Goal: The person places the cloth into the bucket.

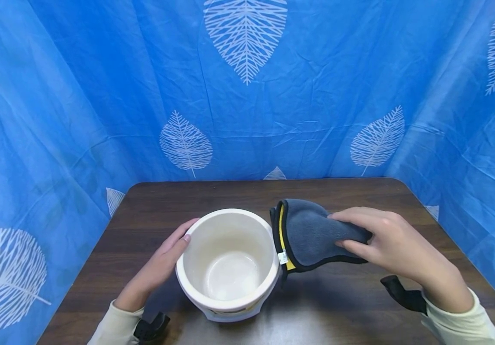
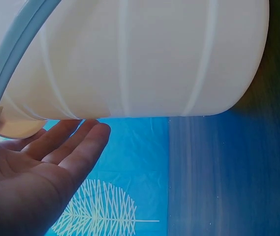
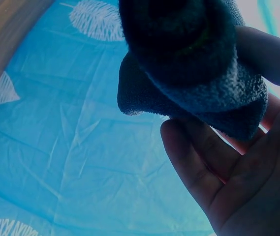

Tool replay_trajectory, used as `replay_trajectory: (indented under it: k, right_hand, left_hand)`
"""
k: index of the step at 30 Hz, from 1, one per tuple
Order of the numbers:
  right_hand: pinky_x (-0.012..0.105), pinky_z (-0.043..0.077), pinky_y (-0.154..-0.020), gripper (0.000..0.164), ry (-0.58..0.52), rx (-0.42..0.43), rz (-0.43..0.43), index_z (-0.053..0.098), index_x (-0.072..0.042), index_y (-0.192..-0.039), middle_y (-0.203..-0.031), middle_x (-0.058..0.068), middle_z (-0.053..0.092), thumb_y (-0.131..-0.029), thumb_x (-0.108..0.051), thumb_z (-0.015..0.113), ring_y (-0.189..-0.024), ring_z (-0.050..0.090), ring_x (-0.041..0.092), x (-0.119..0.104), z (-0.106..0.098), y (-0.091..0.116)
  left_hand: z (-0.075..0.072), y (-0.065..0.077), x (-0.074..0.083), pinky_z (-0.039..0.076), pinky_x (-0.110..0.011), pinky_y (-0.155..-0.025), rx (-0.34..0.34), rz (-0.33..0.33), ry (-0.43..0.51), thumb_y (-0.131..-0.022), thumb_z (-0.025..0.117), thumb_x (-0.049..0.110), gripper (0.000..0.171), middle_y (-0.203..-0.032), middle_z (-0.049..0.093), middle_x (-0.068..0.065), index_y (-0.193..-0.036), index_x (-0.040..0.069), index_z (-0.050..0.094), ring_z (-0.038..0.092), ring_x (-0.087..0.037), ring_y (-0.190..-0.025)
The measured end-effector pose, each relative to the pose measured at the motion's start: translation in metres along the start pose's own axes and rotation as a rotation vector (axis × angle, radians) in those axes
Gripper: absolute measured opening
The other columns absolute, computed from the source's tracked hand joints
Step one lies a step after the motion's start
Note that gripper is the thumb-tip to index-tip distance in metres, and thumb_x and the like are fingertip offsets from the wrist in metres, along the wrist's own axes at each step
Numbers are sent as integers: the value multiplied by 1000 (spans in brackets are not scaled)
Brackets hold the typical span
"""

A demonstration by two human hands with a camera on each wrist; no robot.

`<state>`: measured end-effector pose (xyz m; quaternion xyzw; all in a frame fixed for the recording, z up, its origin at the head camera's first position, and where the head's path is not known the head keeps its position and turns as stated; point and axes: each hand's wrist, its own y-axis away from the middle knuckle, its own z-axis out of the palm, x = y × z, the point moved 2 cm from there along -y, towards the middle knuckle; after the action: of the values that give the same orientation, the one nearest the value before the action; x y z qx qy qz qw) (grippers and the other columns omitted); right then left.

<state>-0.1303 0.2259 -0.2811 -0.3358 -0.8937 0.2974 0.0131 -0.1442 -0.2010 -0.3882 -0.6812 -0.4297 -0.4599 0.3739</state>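
Note:
A round cream-white pot (image 1: 230, 304) with a thick rim stands on the table, its bare inside facing up. My left hand (image 1: 161, 263) grips its left side, thumb over the rim and fingers along the outer wall. In the left wrist view, those fingers lie against the pale ribbed wall (image 2: 154, 59). Just right of the pot, my right hand (image 1: 396, 242) pinches a folded dark grey cleaning cloth (image 1: 316, 235) between thumb and fingers. The cloth has black edging, a yellow layer and a small white tag; its left edge overlaps the pot's right rim in the head view.
The dark brown wooden table (image 1: 165, 199) has rounded far corners. Blue curtains (image 1: 273, 120) with white leaf prints hang behind it and at both sides. A black strap mount sits on each wrist, the right one (image 1: 403, 292) jutting out over the table.

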Motion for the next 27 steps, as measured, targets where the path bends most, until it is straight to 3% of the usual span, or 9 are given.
replay_trajectory:
  k: [27]
  right_hand:
    - [21, 49, -81, 52, -39, 0, -34, 72, -18, -122, -113, -8, 72, -73, -10, 88, -96, 69, 11, -12, 6, -26]
  left_hand:
    - [1, 0, 2, 45, -22, -96, 14, -26, -3, -111, 35, 24, 48, -151, 43, -22, -154, 2, 35, 48, -42, -131]
